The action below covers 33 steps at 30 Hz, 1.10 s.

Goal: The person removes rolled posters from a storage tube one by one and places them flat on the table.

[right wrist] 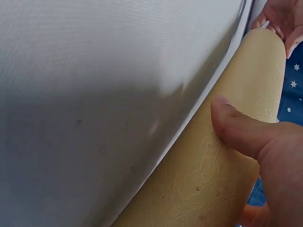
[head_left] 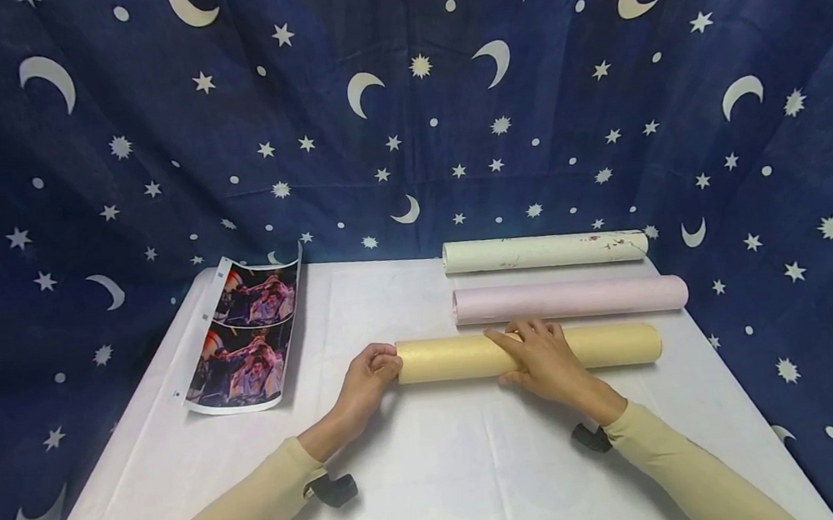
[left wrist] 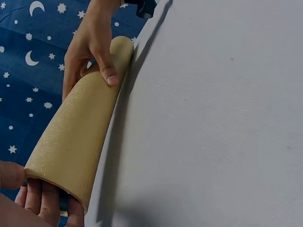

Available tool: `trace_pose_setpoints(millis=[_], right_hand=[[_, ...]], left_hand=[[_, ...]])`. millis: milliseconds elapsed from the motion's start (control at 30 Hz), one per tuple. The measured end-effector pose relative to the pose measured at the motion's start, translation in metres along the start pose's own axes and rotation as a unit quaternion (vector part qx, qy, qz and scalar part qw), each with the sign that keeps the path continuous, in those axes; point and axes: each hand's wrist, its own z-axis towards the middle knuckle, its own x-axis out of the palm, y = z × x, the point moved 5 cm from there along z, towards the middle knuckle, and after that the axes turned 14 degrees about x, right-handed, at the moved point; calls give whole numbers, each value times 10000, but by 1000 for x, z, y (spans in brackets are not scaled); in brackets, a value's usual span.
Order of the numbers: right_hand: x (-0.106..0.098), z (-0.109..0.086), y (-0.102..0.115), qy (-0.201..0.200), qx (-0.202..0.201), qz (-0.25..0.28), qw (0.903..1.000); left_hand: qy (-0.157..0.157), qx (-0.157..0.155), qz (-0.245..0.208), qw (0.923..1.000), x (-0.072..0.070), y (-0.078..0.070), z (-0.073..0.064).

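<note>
While the left hand (head_left: 364, 384) pinches the yellow roll's (head_left: 456, 358) rim, the right hand (head_left: 550, 366), gripping midway, should press lightly.

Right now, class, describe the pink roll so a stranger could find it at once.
On the white table, look right, just past the yellow roll. The pink roll lies there, nearer than the patterned white roll; its pale pink colour sets it apart from both.

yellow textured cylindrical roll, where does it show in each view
Head: the yellow textured cylindrical roll lies mostly right of centre, below mid-height.
Left wrist: left side, slanting upward to the right.
Right wrist: slanting from bottom centre to upper right.
Shared landmark: navy star-printed fabric.
</note>
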Motion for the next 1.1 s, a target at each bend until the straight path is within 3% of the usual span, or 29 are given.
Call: trace_pose_setpoints(millis=[333,700,933,1100], right_hand=[[9,1,1,100,102,-66,9999],[10,0,7,-124,60,-184,9997],[10,13,37,150,-33,-69,9999],[17,23,58,411,-205,-20,9989]], left_hand=[[82,-178,93,9998,-3,13,0],[100,-233,238,9994,-4,19,-1],[233,-442,345,9982,-3,22,0],[463,-384,384,9975,2,22,-1]])
